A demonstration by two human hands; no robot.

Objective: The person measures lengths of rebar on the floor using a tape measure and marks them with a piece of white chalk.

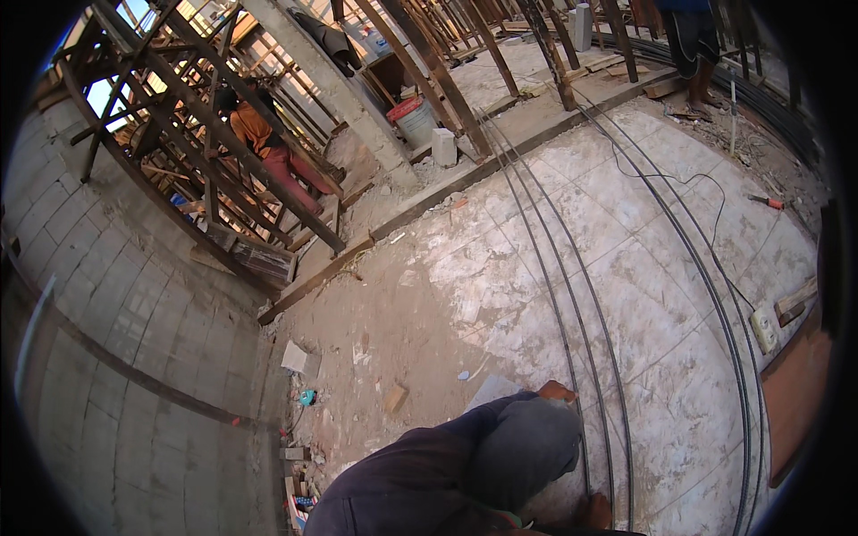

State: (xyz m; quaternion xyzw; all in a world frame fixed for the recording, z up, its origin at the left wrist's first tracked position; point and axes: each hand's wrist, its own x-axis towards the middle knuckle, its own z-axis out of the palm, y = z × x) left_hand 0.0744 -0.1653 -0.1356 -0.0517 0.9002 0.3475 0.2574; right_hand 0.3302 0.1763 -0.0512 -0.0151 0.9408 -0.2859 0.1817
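My left arm (420, 447), in a dark sleeve, reaches from the lower edge past a grey-clad bent knee (536, 438). My left hand (558, 391) is low over the floor, its fingers closed at the leftmost thin steel bar (562, 330). More long bars (596, 322) run beside it, roughly parallel. Farther down the same bar, a patch of bare skin (596, 513) shows at the lower edge. I take it for my right hand, but its fingers are indistinct. Part of a pale flat piece (492, 390) lies beside my left forearm.
A block wall (134, 348) rises on the left. Near it lie a pale block (301, 359), a teal tape measure (308, 397) and a wood piece (396, 397). A power strip (763, 330) lies right. One person (259, 138) works among timber props; another (693, 45) stands far right.
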